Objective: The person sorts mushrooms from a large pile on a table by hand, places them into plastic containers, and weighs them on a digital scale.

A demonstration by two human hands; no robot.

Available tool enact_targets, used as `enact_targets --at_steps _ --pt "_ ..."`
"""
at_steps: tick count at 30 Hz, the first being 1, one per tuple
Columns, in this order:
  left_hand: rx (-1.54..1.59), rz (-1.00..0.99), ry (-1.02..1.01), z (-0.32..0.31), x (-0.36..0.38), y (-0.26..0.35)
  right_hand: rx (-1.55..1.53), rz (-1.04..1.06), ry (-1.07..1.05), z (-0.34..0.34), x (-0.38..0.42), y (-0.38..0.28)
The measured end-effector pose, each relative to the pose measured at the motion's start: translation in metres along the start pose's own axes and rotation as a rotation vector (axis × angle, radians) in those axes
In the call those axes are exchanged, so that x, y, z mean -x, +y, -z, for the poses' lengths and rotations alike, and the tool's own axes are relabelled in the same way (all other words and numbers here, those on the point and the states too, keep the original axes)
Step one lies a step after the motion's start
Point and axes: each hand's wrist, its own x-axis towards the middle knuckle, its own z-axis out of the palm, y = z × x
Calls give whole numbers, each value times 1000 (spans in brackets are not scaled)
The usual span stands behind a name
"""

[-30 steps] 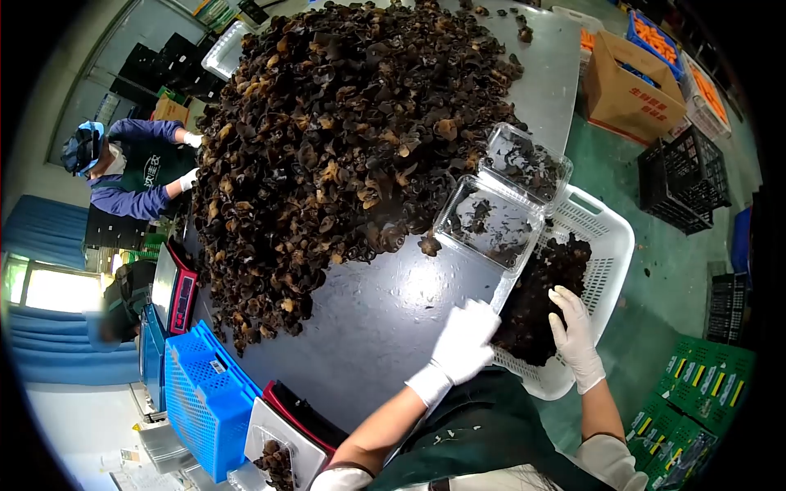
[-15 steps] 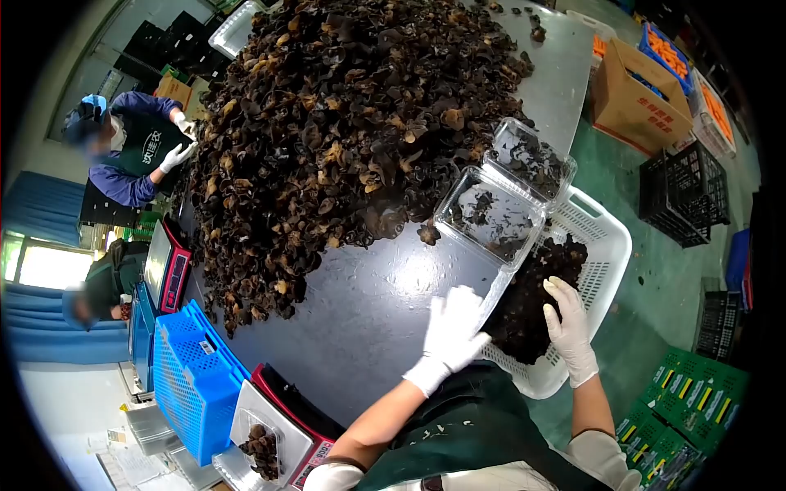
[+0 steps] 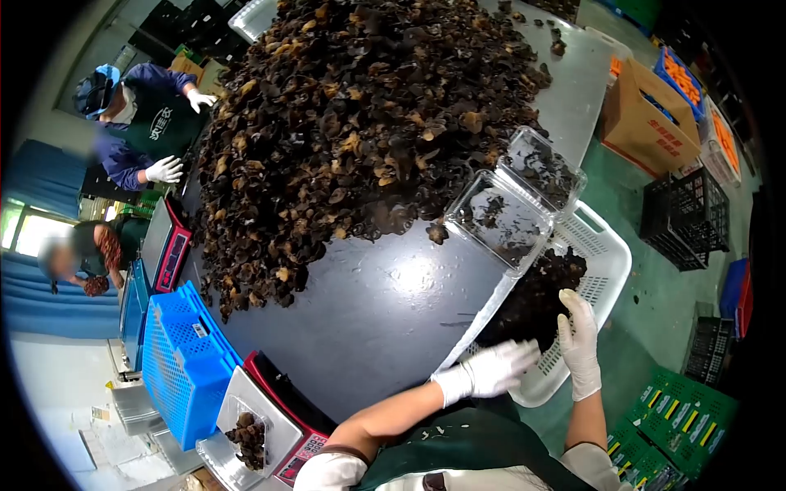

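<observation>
A large heap of dark brown fungus (image 3: 352, 123) lies on the metal table (image 3: 368, 303). My left hand (image 3: 495, 368), in a white glove, is over the near edge of a white basket (image 3: 616, 270), its fingers stretched out beside the dark pieces (image 3: 536, 299) inside. Gloved too, my right hand (image 3: 580, 340) is at the basket's right side, fingers apart and nothing in them. Two clear plastic trays (image 3: 499, 221) with dark scraps rest between the heap and the basket.
A red scale (image 3: 286, 417) holds a tray of fungus (image 3: 247, 438), beside a blue crate (image 3: 184, 360). Another red scale (image 3: 173, 258) stands farther left. Two people (image 3: 155, 123) are at the left. A cardboard box (image 3: 651, 123), black crates (image 3: 684, 217) and green crates (image 3: 675, 417) are at the right.
My left hand has moved right and down, from the table edge to over the basket. My right hand has shifted slightly. The co-worker at upper left has spread their hands apart.
</observation>
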Motion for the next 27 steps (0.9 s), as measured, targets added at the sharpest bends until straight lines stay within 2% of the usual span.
enact_targets --at_steps 1,2,4,6,8,10,11,12,13,14,16,18,20,21,23,25,26,27 --pt "-30 -76 -78 -9 11 10 -6 10 -6 -1 -3 -2" --pt "-17 -106 -25 -6 21 15 0 24 -6 -2 -5 -3" --pt "-151 235 -140 49 46 14 4 46 -22 -3 -9 -6" --pt "-144 909 -269 130 57 9 -7 93 -31 -6 -16 -12" --pt "-756 1012 355 85 131 -34 -26 151 -42 -12 -27 -24" --pt "-775 983 394 92 120 -27 -65 256 -28 -23 -41 -39" --pt "-630 934 370 92 101 -15 -77 308 -43 -29 -49 -50" --pt "-312 937 113 106 70 9 -91 363 -56 -36 -59 -63" --pt "-477 657 161 73 61 19 -122 425 -81 -43 -69 -80" --pt "-233 492 -42 69 42 29 -135 479 -118 -52 -76 -90" --pt "209 12 237 -58 58 11 -183 597 -228 -66 -94 -116" --pt "431 415 -56 -1 72 34 -200 687 -304 -79 -108 -137" --pt "105 597 316 48 98 42 -207 783 -311 -95 -121 -149" --pt "141 645 609 50 121 34 -221 783 -291 -102 -129 -154" --pt "69 842 945 76 170 27 -219 840 -175 -117 -173 -175" --pt "130 1077 952 88 194 27 -183 826 -73 -139 -224 -191" --pt "-5 1106 1025 81 204 18 -139 822 -24 -149 -246 -196" --pt "9 1133 1092 81 212 13 -26 754 40 -160 -266 -201"
